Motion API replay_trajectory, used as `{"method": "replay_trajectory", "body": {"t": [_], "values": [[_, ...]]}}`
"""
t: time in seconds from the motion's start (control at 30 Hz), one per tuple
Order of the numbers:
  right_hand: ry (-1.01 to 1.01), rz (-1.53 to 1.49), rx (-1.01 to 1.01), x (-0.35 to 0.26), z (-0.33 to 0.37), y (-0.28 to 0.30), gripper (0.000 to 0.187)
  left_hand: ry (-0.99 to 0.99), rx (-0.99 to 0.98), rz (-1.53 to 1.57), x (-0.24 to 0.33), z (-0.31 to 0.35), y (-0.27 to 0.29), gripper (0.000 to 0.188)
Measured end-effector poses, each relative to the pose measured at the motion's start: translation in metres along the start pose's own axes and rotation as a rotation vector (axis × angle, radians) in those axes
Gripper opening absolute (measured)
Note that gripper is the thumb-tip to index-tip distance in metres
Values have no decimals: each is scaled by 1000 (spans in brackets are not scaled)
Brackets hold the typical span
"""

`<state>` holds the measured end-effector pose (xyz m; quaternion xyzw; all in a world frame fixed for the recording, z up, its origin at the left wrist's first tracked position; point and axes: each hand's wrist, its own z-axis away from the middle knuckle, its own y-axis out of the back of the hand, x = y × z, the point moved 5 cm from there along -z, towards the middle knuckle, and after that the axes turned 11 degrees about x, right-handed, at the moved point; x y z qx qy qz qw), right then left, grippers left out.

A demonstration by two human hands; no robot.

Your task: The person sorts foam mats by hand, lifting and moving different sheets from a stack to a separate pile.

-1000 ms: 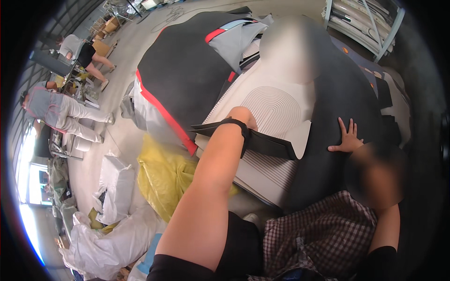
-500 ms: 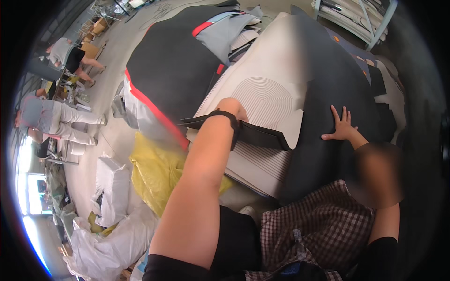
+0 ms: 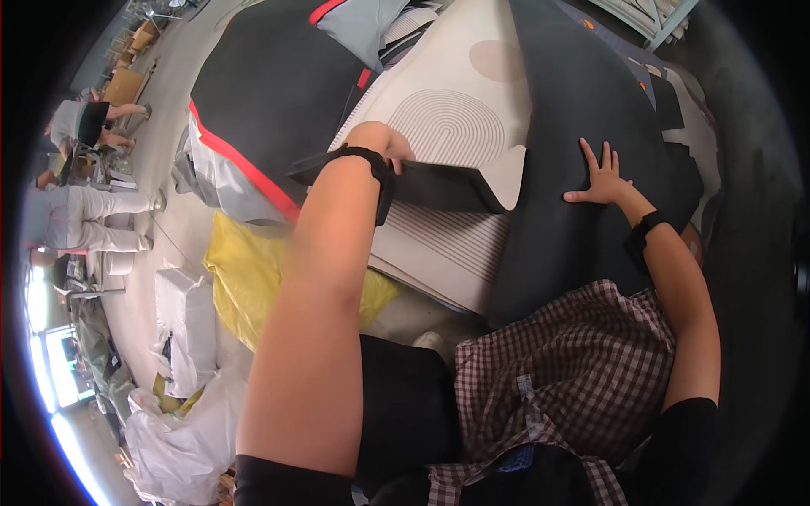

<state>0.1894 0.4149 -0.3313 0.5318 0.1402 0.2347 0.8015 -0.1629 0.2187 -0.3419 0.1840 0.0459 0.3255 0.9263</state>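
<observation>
My left hand (image 3: 384, 143) is closed around the lifted edge of a beige patterned mat (image 3: 447, 55). That edge curls up, so its dark underside (image 3: 447, 187) faces me. Concentric oval ridges mark the mat's face, and another ribbed beige layer (image 3: 447, 244) lies beneath the curl. My fingertips on the edge are partly hidden behind the hand. To the right, my right hand (image 3: 601, 177) presses flat on a large black sheet (image 3: 544, 110), fingers spread, holding nothing. This sheet covers the right side of the beige mat.
On the left lies a dark sheet with red edging (image 3: 270, 93). Nearer on the floor are a yellow plastic sack (image 3: 245, 270) and white sacks (image 3: 181, 434). A metal rack (image 3: 671, 21) stands far right. Two people (image 3: 76, 122) are at the far left.
The whole scene has shifted up and slightly left in view. My left hand still grips the mat's edge, and my right hand stays flat on the black sheet.
</observation>
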Motion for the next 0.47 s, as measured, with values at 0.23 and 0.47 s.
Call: {"method": "replay_trajectory", "body": {"t": [0.23, 0.47], "values": [[-25, 28, -17, 5, 0, -4, 127, -301, 988, 92, 40, 36, 48, 45], [-35, 44, 114, 51, 1, 1, 121, -1039, 1338, 611, 211, 150, 16, 51]]}}
